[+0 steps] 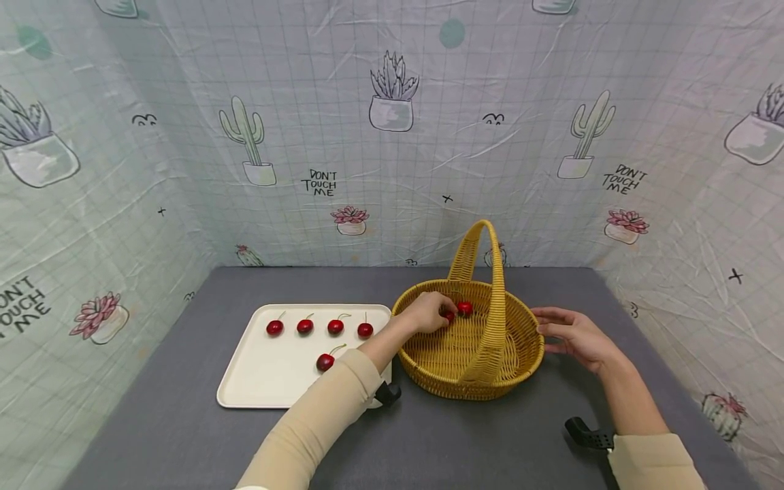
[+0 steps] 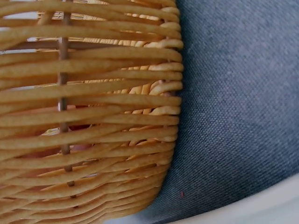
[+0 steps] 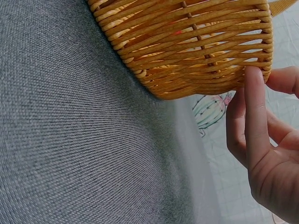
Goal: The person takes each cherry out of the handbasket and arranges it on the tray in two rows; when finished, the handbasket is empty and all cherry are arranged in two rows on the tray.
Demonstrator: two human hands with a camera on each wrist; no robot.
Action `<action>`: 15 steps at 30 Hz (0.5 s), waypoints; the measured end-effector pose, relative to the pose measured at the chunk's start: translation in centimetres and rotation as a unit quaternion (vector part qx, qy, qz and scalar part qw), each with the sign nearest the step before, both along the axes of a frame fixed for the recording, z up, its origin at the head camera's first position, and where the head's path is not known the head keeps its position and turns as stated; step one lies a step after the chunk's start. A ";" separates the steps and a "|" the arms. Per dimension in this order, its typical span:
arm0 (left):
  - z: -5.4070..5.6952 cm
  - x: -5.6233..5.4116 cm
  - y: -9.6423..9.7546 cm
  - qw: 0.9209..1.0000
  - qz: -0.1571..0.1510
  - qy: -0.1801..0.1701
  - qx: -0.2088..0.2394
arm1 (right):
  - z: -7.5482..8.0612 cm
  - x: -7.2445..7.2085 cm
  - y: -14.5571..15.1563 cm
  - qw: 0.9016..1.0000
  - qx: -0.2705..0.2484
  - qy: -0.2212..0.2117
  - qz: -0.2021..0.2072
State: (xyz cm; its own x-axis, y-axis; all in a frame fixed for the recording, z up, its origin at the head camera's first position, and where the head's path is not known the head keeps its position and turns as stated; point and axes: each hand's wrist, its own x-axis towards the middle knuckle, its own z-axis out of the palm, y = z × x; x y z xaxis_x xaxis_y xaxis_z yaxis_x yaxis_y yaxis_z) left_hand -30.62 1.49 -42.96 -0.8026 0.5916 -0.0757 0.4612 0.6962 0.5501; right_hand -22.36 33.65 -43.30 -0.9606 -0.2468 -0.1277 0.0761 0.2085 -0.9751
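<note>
My left hand reaches over the near-left rim into a yellow wicker basket with a tall arched handle. Its fingertips pinch a red cherry low inside, partly covered by the fingers. A second cherry lies just to the right of it. In the left wrist view the basket's woven wall hides most of that hand. Outside the basket, my right hand touches the right side of the rim with extended fingers. The right wrist view shows a fingertip against the weave.
Left of the basket lies a white tray. Along its back sit several stemmed cherries, among them one at the far left, with another cherry nearer the front. A patterned curtain surrounds the grey tabletop.
</note>
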 end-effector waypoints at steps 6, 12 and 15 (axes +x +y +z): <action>0.1 0.1 -0.4 1.000 -0.009 0.000 -0.001 | 0.0 0.0 0.0 1.000 -0.003 -0.002 0.001; 0.4 0.1 -1.2 0.999 -0.009 -0.019 0.027 | 0.0 0.0 0.1 1.000 -0.005 0.000 0.006; 0.6 0.0 -1.6 0.999 -0.008 -0.018 0.039 | 0.0 0.0 0.1 1.000 -0.003 -0.001 0.006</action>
State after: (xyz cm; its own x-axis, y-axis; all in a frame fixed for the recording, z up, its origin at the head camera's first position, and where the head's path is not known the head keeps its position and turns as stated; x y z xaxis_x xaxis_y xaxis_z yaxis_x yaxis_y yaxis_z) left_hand -30.57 -0.11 -42.35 -0.7901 0.6103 -0.0570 0.4522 0.6431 0.6181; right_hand -22.34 33.70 -43.32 -0.9573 -0.2594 -0.1273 0.0749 0.2028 -0.9764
